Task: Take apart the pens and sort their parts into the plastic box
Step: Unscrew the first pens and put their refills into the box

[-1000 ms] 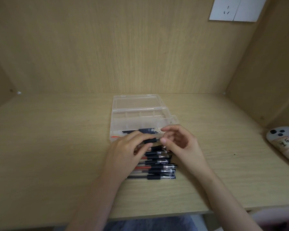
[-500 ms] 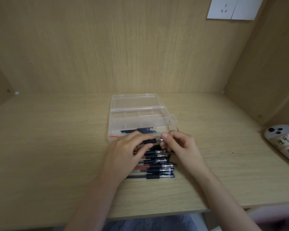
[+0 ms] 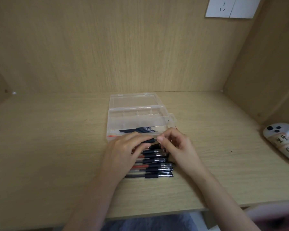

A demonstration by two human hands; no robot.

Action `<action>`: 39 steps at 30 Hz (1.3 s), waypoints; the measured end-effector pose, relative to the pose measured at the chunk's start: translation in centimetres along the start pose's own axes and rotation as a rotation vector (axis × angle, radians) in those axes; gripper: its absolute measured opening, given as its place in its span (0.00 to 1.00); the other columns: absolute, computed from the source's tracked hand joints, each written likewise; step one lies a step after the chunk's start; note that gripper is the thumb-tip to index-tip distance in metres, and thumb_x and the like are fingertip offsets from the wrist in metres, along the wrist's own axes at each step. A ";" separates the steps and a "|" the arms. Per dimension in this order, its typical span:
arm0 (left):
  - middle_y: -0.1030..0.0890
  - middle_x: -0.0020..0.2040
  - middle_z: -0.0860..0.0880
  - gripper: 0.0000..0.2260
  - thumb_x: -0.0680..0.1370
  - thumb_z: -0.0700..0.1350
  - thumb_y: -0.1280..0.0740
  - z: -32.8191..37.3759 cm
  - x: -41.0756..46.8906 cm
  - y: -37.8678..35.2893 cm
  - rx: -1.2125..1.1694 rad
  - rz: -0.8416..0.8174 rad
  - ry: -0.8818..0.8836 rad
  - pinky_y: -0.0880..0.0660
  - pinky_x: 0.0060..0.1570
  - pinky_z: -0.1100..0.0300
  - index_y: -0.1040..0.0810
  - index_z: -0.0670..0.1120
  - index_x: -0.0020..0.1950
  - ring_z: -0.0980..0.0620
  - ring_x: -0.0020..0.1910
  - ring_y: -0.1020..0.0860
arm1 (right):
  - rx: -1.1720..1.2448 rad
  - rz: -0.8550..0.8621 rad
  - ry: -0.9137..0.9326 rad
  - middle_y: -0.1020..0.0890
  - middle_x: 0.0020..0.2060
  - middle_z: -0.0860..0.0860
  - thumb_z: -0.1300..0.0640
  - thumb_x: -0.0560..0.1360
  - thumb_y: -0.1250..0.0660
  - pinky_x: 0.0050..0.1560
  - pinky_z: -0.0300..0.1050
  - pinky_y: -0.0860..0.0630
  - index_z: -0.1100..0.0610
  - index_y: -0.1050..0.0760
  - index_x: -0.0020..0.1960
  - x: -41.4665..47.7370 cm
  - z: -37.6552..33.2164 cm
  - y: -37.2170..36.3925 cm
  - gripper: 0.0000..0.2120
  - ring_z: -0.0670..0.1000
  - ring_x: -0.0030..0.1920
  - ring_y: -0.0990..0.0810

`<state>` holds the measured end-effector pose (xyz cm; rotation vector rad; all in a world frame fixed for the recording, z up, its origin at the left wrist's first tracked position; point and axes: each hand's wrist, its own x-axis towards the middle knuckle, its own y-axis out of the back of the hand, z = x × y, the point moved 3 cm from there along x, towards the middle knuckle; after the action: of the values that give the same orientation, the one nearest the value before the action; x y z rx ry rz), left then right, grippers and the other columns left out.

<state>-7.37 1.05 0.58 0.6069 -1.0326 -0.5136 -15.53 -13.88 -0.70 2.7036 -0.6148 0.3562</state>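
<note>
Black-gripped pen (image 3: 149,141) is hovering just in front of the plastic box (image 3: 135,108), above the pile of pens (image 3: 157,165). Its barrel is being gripped by the left hand (image 3: 123,150). Loose a second ago, the right hand (image 3: 177,145) is now pinching the tip end, so unscrewing is probably beginning. Dark refills (image 3: 137,130) are lying in the box's front part.
</note>
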 end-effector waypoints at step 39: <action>0.19 0.42 0.58 0.10 0.74 0.54 0.35 -0.2 0.0 0.4 -0.035 0.044 0.042 0.24 0.35 0.59 0.19 0.53 0.52 0.61 0.38 0.22 | 0.019 0.028 -0.045 0.16 0.42 0.48 0.57 0.71 0.28 0.47 0.53 0.26 0.47 0.18 0.46 -0.4 -1.2 2.0 0.07 0.60 0.43 0.22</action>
<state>-7.18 1.37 0.73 0.5611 -0.9932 -0.4778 -16.97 -15.01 0.86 2.7304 -0.6662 0.3113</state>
